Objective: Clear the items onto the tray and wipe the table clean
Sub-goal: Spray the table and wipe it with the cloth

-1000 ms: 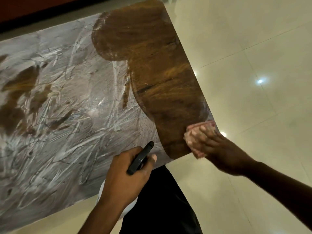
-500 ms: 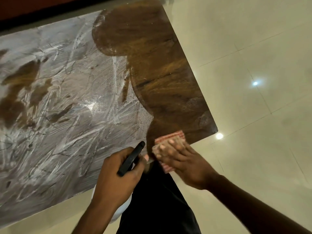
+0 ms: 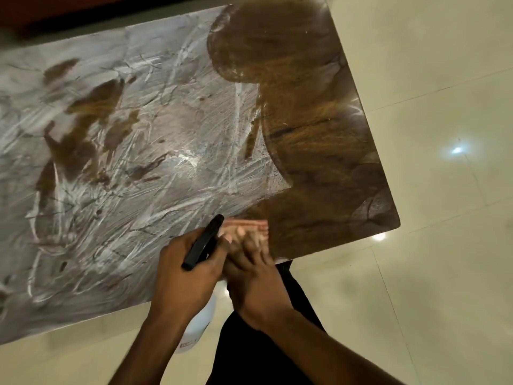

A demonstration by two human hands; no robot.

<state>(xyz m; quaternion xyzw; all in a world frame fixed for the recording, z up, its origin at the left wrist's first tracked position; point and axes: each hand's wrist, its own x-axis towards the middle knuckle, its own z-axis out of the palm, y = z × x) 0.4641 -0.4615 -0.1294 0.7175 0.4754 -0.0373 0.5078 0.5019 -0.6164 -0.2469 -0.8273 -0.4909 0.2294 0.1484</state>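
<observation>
Curled left hand (image 3: 188, 273), flat right hand (image 3: 255, 284)

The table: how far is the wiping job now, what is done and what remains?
Done: the right part of the table shows bare brown wood, and no items are seen on it. In hand: the right hand presses a pink cloth at the near edge; the left hand holds a spray bottle. Left: white film covers the middle and left.

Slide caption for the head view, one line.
Wiping: right hand presses pink cloth on the table by its near edge, left hand grips spray bottle; white streaks cover most of the top.
</observation>
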